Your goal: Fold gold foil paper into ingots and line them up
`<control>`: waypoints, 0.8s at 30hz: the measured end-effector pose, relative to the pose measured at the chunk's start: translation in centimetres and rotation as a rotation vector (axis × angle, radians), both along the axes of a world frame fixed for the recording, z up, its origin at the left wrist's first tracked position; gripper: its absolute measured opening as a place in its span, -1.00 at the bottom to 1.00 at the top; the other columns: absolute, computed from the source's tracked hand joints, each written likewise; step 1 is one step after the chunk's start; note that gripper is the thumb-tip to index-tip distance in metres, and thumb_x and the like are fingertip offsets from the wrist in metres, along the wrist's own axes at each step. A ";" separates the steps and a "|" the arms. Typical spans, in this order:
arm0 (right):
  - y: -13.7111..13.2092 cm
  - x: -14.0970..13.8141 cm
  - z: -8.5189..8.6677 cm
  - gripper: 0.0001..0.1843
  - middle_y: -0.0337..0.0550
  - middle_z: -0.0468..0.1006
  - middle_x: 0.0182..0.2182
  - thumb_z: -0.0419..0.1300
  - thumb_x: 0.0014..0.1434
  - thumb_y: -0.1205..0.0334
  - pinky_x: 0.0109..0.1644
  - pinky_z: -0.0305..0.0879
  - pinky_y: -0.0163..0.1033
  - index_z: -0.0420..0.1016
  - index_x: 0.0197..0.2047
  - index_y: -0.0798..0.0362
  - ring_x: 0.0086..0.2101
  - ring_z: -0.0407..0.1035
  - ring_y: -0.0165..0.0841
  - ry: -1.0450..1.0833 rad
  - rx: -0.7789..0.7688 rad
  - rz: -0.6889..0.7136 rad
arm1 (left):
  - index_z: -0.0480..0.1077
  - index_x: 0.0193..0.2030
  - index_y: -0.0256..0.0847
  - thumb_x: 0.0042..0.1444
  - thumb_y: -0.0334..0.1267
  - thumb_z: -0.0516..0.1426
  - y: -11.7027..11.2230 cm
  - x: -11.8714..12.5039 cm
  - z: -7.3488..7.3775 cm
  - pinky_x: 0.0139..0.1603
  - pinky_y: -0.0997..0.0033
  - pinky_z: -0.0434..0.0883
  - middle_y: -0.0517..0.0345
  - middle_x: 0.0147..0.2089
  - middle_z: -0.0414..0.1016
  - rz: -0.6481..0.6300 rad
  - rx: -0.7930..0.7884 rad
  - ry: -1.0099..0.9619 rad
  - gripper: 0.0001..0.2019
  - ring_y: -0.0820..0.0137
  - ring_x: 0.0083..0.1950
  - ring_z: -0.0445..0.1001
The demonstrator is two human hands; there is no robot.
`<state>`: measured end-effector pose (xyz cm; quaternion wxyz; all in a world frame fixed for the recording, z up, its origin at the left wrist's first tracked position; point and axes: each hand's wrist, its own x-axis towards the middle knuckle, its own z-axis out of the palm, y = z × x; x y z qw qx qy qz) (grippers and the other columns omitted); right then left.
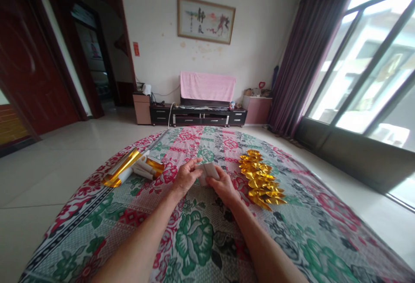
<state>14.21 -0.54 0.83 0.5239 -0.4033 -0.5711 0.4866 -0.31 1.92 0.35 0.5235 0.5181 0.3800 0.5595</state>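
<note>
My left hand (186, 175) and my right hand (223, 186) meet over the middle of a floral cloth (194, 239), both closed on a small folded piece of white paper (209, 171). Their fingers pinch it from either side. To the right lies a row of several folded gold foil pieces (261, 180). To the left sit loose gold foil sheets and white paper rolls (136, 168).
The cloth covers a round surface with pale tiled floor (48, 162) around it. A low black TV cabinet (197, 116) with a pink cover stands at the far wall. Dark curtains and large windows (366, 66) are on the right, a dark wooden door on the left.
</note>
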 end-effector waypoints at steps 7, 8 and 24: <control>-0.3 0.4 0.1 -0.59 -0.19 0.48 -0.33 0.08 0.08 -0.11 -0.34 0.30 -0.30 0.44 -0.19 0.02 -0.37 0.37 -0.35 0.105 -0.057 0.114 | 0.35 -0.01 -0.28 -0.15 -0.28 0.20 0.4 -0.1 -0.4 -0.39 0.55 0.27 0.24 -0.44 0.43 0.018 0.014 0.010 -0.53 0.50 -0.43 0.37; -0.2 0.4 0.0 -0.58 -0.18 0.48 -0.35 0.05 0.09 -0.14 -0.36 0.30 -0.31 0.44 -0.20 0.02 -0.39 0.37 -0.36 0.118 -0.069 0.101 | 0.35 -0.01 -0.28 -0.15 -0.28 0.20 0.5 -0.1 -0.5 -0.39 0.55 0.27 0.25 -0.44 0.43 0.027 0.023 0.020 -0.53 0.50 -0.43 0.36; -0.6 -0.6 0.3 -0.65 -0.33 0.37 -0.65 0.25 -0.08 0.01 -0.54 0.13 -0.39 0.39 -0.31 0.08 -0.61 0.23 -0.48 -0.075 0.007 -0.027 | 0.46 -0.10 -0.25 -0.17 -0.34 0.15 0.2 0.4 -0.3 -0.51 0.57 0.23 0.26 -0.50 0.44 0.106 0.071 0.154 -0.60 0.51 -0.52 0.33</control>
